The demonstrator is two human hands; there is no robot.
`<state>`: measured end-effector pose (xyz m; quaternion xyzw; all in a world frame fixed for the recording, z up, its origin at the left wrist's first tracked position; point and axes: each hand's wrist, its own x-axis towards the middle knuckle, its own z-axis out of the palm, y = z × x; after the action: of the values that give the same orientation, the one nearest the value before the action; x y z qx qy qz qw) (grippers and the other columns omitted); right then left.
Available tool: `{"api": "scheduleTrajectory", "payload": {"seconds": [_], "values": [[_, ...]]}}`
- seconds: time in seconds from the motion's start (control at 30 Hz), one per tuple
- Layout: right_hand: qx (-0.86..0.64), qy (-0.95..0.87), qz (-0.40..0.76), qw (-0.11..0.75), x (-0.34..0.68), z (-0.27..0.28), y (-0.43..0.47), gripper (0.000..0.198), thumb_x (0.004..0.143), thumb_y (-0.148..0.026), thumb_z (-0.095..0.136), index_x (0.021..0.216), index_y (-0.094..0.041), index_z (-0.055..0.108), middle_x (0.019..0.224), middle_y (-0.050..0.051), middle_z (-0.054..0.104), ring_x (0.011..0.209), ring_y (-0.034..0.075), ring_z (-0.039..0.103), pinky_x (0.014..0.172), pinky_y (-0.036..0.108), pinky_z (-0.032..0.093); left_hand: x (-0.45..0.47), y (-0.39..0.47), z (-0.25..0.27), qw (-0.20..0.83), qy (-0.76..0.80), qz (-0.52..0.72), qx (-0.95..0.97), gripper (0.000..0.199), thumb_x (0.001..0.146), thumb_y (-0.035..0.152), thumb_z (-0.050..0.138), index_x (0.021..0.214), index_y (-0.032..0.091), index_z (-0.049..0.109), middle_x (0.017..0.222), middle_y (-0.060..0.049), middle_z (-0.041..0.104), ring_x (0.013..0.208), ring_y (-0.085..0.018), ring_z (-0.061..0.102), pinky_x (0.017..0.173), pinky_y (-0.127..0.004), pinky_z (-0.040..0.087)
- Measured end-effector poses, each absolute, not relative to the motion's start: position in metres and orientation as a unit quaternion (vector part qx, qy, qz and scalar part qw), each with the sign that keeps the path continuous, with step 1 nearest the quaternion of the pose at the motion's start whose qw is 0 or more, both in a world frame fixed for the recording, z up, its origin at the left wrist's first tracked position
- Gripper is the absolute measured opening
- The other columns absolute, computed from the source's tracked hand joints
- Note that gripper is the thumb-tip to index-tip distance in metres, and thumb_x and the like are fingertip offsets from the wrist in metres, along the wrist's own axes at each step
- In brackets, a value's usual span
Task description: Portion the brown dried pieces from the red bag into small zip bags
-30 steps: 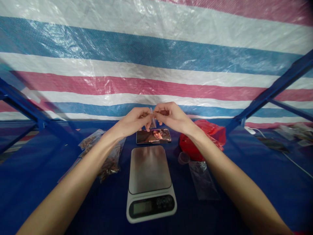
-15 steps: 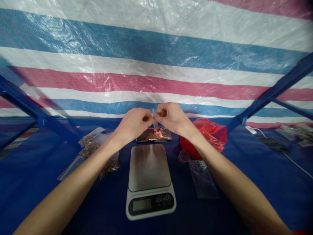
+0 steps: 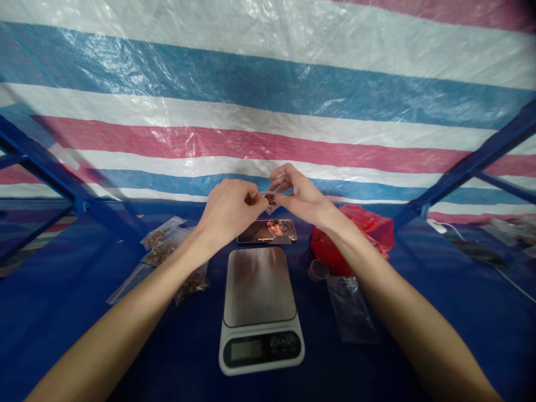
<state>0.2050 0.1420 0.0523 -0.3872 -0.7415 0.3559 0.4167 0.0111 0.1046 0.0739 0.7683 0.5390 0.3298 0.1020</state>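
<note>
My left hand (image 3: 230, 209) is closed, its thumb and forefinger pinching a small clear plastic bag (image 3: 271, 207) with brown bits inside. On the bag's other side is my right hand (image 3: 304, 198), its thumb against the bag and its upper fingers loosely apart; the contact behind the bag is hidden. Both hands are above a phone (image 3: 255, 233) with a lit picture on its screen. Nearer me lies a white kitchen scale (image 3: 259, 290) with a bare steel plate and a display that appears to read zero.
Clear bags of brown pieces (image 3: 161, 251) lie on the left, partly behind my left forearm. To the right are a red plastic bag (image 3: 326, 251), a small clear cup (image 3: 319, 270) and a flat clear bag (image 3: 352, 312). Blue metal bars (image 3: 452, 173) flank the striped sheet (image 3: 268, 134).
My right hand's fingers have loosened and spread from a tight pinch. The small bag has tilted, and its brown contents now show. My left hand keeps its pinch.
</note>
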Motion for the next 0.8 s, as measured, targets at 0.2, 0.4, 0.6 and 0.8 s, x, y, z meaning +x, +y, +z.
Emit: {"api": "scheduleTrajectory", "payload": {"seconds": [0.2,0.4,0.6,0.8], "values": [[-0.339,-0.538,0.670,0.383,0.205,0.053,0.143,0.051,0.094,-0.063,0.070,0.127,-0.027,0.060,0.121,0.010,0.076,0.110,0.024,0.073,0.085,0.038,0.062,0.000,0.102,0.091,0.218,0.453,0.465,0.729,0.026,0.082,0.022,0.055,0.057,0.020,0.060,0.055,0.002,0.063,0.054,-0.011,0.057,0.055,-0.025,0.039],[-0.293,-0.398,0.823,0.280,0.182,0.045,0.138,0.064,0.103,-0.078,0.039,0.099,-0.020,0.066,0.077,0.005,0.073,0.063,0.015,0.070,0.055,0.024,0.055,-0.002,0.099,0.097,0.303,0.416,0.462,0.722,0.026,0.083,0.019,0.054,0.058,0.019,0.063,0.053,0.002,0.066,0.041,-0.008,0.053,0.045,-0.022,0.038],[-0.286,-0.391,0.792,0.371,0.172,0.055,0.124,0.039,0.103,-0.059,0.057,0.096,-0.021,0.062,0.074,-0.001,0.066,0.050,0.009,0.056,0.039,0.017,0.039,-0.001,0.091,0.102,0.320,0.394,0.453,0.733,0.033,0.088,0.020,0.052,0.057,0.018,0.061,0.052,0.002,0.063,0.039,-0.008,0.051,0.043,-0.022,0.034],[-0.319,-0.401,0.717,0.473,0.208,0.073,0.117,0.024,0.095,-0.040,0.068,0.086,-0.022,0.054,0.066,-0.007,0.052,0.045,0.005,0.037,0.036,0.015,0.029,-0.003,0.081,0.111,0.315,0.380,0.464,0.736,0.050,0.103,0.038,0.048,0.058,0.019,0.060,0.052,0.000,0.064,0.042,-0.008,0.052,0.046,-0.024,0.035]]}}
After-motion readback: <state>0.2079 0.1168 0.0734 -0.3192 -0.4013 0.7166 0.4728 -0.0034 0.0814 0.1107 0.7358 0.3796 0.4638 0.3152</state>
